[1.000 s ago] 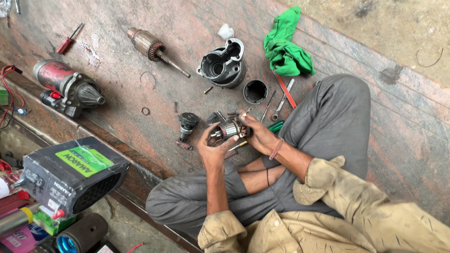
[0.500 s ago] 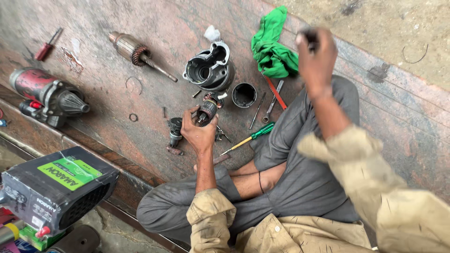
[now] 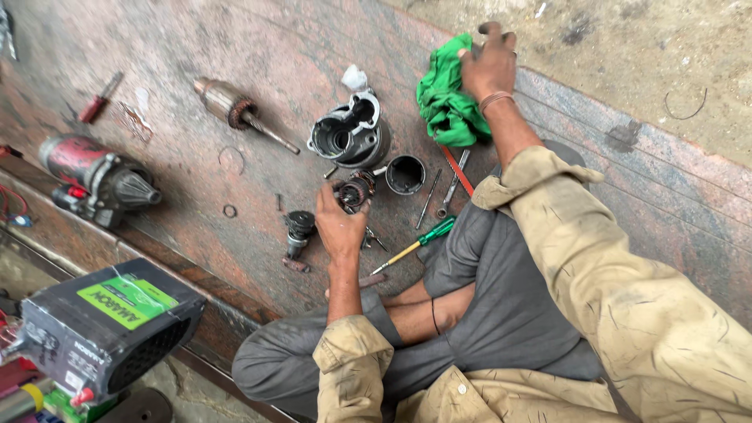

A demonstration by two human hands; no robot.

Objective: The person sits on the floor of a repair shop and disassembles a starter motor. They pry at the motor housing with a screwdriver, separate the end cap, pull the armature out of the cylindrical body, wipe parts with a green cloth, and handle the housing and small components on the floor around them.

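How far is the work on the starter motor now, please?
Done: the motor lies apart, with the armature, the housing and a small cup-shaped cap spread on the floor. In hand: the left hand holds the brush assembly, while the right hand rests on the green rag. Left: nothing is reassembled yet; the green-handled screwdriver lies unused.

A motor repair workshop — a grimy reddish stone slab (image 3: 196, 47) strewn with a copper-wound armature (image 3: 235, 110), an open grey metal housing (image 3: 348, 133), a red starter motor (image 3: 98, 176) and a black car battery (image 3: 106, 333).
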